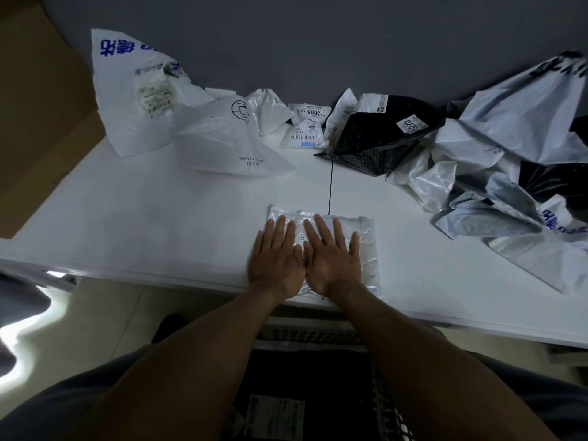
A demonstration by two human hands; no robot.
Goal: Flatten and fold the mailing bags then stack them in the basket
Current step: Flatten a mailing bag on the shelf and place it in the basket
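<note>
White table (159, 202), left hand (275, 262) and right hand (332, 259) side by side, fingers straight, pressing clear mailing bag (366, 249) flat

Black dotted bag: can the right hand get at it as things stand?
Probably yes. The right hand lies flat on the flattened bag, and only bare table lies between it and the black dotted bag, straight ahead. It would have to stop pressing first.

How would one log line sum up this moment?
phase: flattening | left hand: flat on white bag | right hand: flat on it | basket: below table edge
</note>
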